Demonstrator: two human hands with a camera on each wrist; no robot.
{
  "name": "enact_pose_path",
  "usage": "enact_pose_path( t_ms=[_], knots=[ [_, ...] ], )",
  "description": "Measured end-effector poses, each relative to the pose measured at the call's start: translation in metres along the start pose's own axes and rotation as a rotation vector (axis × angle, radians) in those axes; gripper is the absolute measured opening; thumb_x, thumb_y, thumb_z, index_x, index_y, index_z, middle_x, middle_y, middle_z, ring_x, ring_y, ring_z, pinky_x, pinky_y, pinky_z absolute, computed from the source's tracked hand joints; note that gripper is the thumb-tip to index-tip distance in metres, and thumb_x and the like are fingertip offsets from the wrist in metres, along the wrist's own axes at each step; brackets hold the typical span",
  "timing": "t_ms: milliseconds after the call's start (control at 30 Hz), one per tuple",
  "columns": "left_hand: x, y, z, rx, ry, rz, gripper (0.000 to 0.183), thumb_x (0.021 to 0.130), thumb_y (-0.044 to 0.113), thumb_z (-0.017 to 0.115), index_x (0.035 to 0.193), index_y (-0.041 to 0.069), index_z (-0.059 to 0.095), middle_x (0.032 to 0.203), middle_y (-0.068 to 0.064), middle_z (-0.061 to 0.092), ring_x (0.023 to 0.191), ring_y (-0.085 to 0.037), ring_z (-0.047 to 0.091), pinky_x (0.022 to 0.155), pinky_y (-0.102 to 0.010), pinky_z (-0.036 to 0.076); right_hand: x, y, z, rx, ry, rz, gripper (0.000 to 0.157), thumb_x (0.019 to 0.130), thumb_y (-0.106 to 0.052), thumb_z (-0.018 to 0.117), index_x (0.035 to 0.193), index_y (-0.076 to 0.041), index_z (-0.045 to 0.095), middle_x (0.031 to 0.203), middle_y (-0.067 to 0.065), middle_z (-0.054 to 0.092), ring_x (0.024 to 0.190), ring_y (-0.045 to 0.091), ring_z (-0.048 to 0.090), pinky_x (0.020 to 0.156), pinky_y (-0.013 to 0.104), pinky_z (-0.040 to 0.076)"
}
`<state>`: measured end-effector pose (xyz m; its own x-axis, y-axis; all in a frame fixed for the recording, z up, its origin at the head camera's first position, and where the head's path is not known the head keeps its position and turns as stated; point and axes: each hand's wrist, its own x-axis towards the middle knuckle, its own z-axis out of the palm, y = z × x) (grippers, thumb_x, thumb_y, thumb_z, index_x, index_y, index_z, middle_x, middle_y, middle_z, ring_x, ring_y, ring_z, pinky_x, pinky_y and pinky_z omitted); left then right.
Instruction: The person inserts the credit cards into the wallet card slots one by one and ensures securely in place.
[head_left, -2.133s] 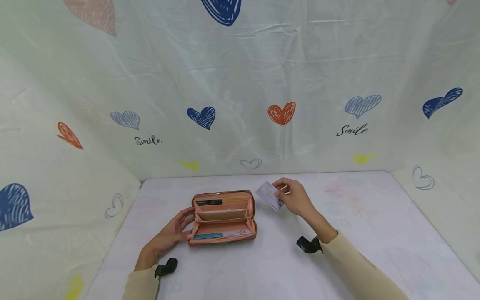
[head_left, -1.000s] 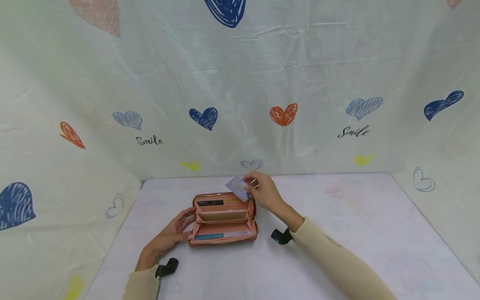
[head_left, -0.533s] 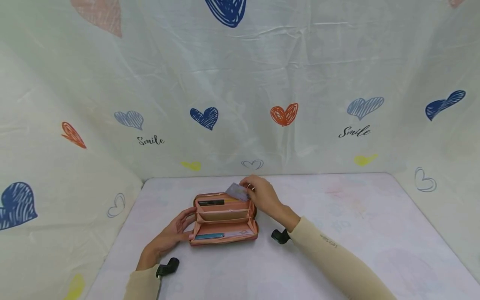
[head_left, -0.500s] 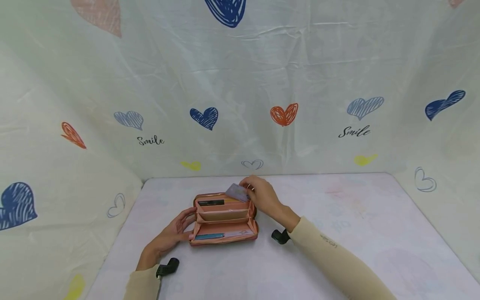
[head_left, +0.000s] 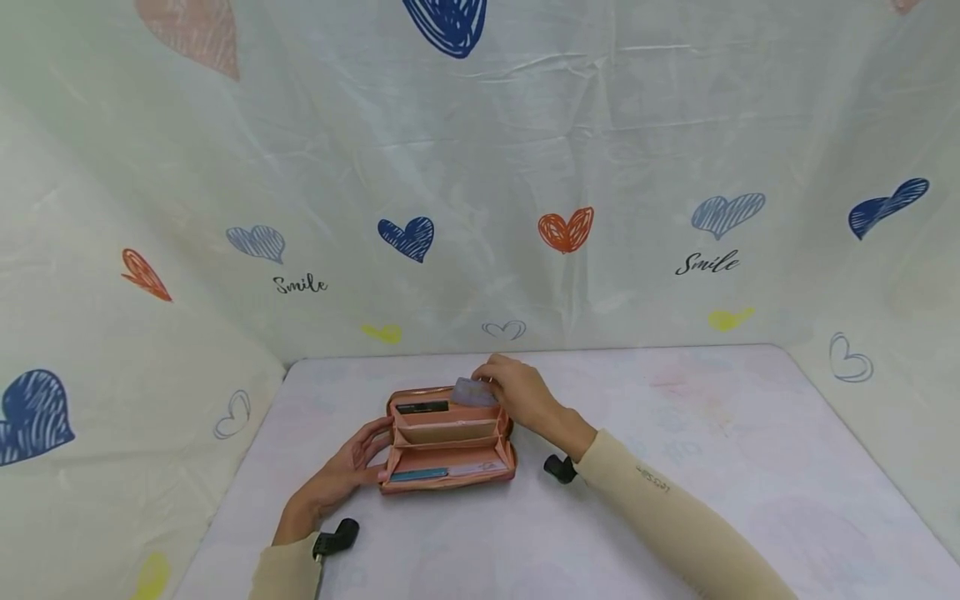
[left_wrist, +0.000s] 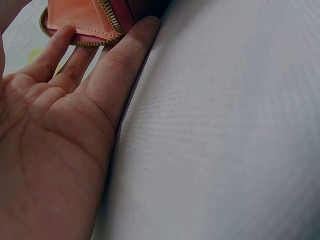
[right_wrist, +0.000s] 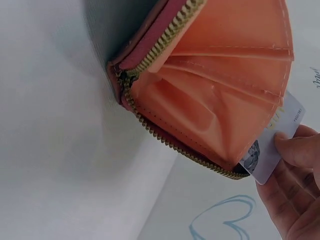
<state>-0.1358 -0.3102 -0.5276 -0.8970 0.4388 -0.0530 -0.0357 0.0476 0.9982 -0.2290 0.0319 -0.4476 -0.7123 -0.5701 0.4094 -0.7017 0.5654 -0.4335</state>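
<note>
A long pink zip-around wallet (head_left: 452, 443) lies spread open on the table, showing its inner compartments. My left hand (head_left: 341, 472) holds the wallet's left end between thumb and fingers; in the left wrist view the fingers (left_wrist: 117, 65) lie against the zip edge. At the far right corner of the wallet, my right hand (head_left: 517, 390) pinches a pale card (head_left: 474, 392). In the right wrist view this card (right_wrist: 280, 135), with a dark picture near one corner, is partly hidden behind the wallet's peach lining (right_wrist: 200, 105).
A black item (head_left: 422, 407) sits in the wallet's back compartment. A blue card (head_left: 418, 474) and a pale card (head_left: 476, 468) stick out of the front one. White table (head_left: 675, 433) surrounds the wallet. Behind it hangs a white sheet (head_left: 480, 283) printed with hearts.
My right hand brought the card leftward from beside the wallet to its back compartment, then lowered it, so less of the card shows now. The left hand has stayed on the wallet.
</note>
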Motion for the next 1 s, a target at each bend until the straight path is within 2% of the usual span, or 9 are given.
enact_pose_path(
  t_ms=[167,467,667,767,1000],
  knots=[
    [-0.0005,-0.0008,0.0003,0.004,0.001,0.01,0.087,0.095,-0.005,0.071,0.165,-0.002,0.019,0.168,-0.017,0.025,0.138,0.01,0.045,0.108,-0.018,0.043,0.0023,-0.0009,0.0021,-0.036,-0.027,-0.018,0.017,0.099,0.0,0.07,0.109,-0.009,0.08,0.097,0.004,0.071,0.09,0.018,0.073,0.078,0.035,0.061],
    [-0.0005,-0.0006,0.0006,0.009,0.004,0.016,0.088,0.094,-0.003,0.074,0.164,-0.002,0.021,0.169,-0.02,0.023,0.139,0.009,0.045,0.109,-0.017,0.042,0.0052,-0.003,0.0043,-0.07,-0.066,-0.022,0.021,0.1,0.004,0.067,0.109,-0.009,0.082,0.096,0.001,0.069,0.09,0.017,0.072,0.077,0.034,0.061],
    [-0.0012,-0.0006,0.0009,0.011,0.002,0.031,0.087,0.094,-0.003,0.074,0.164,-0.002,0.022,0.166,-0.005,0.03,0.139,0.009,0.044,0.109,-0.017,0.041,0.0062,-0.0039,0.0053,-0.09,-0.094,-0.027,0.023,0.099,0.005,0.068,0.11,-0.009,0.081,0.097,0.001,0.069,0.091,0.018,0.072,0.077,0.035,0.061],
    [-0.0011,-0.0008,0.0007,0.007,0.001,0.032,0.086,0.094,-0.003,0.073,0.164,-0.002,0.022,0.165,-0.002,0.031,0.139,0.009,0.044,0.109,-0.018,0.042,0.0067,-0.0047,0.0057,-0.104,-0.108,-0.027,0.024,0.098,0.006,0.068,0.11,-0.009,0.081,0.097,0.001,0.068,0.091,0.018,0.072,0.078,0.035,0.061],
    [-0.0007,-0.0001,0.0009,0.008,0.004,0.025,0.087,0.094,-0.004,0.073,0.164,-0.001,0.022,0.164,-0.003,0.031,0.139,0.009,0.045,0.108,-0.018,0.043,0.0069,-0.0078,0.0069,-0.136,-0.153,-0.03,0.026,0.097,0.008,0.069,0.112,-0.009,0.082,0.097,0.002,0.068,0.092,0.019,0.073,0.078,0.035,0.061]
  ],
)
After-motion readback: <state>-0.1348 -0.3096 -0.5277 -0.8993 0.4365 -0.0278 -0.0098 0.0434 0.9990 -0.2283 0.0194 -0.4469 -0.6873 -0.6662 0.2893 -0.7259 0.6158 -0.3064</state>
